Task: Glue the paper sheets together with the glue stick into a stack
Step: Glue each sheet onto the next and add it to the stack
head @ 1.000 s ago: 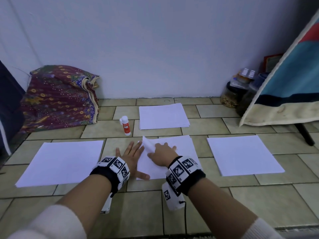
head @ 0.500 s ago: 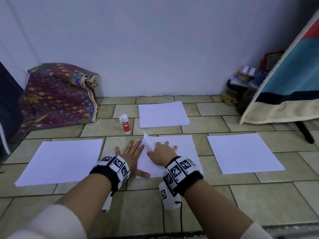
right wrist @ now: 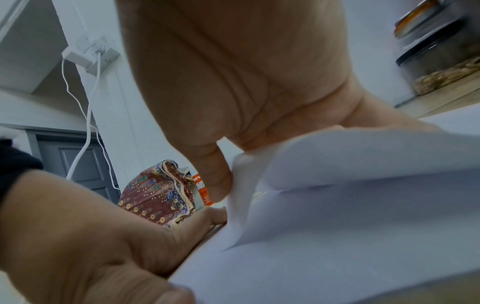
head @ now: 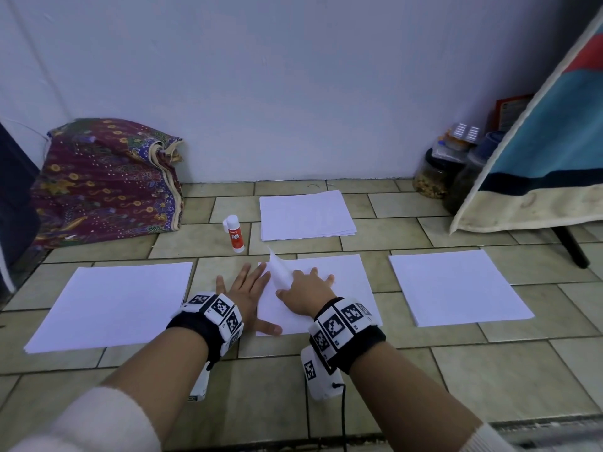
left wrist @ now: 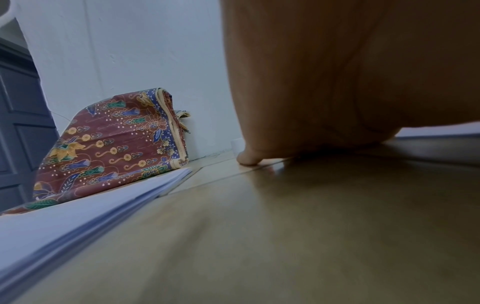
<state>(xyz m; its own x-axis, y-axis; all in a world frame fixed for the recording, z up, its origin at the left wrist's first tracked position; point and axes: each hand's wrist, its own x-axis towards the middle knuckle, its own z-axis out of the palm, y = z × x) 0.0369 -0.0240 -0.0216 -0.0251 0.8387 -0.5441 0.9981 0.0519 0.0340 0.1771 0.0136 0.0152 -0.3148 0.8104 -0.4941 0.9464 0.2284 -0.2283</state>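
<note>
Several white paper stacks lie on the tiled floor: one at left (head: pixel 114 301), one in the middle (head: pixel 346 278), one at right (head: pixel 456 285), one farther back (head: pixel 306 215). A white and orange glue stick (head: pixel 235 234) stands upright left of the far stack. My left hand (head: pixel 248 288) lies flat with fingers spread beside the middle stack, its thumb on the stack's near left corner. My right hand (head: pixel 306 288) pinches the top sheet's far left corner (head: pixel 277 265), which stands curled up. In the right wrist view the thumb (right wrist: pixel 215 174) presses the bent sheet (right wrist: pixel 337 185).
A folded patterned cloth (head: pixel 107 181) leans on the wall at the back left. Jars (head: pixel 437 174) and a hanging blue cloth (head: pixel 548 148) with a black stand leg (head: pixel 571 249) are at the back right. A dark door (left wrist: pixel 20 123) is at far left.
My right hand has raised the sheet's corner a little higher. The left hand stays flat in the same place.
</note>
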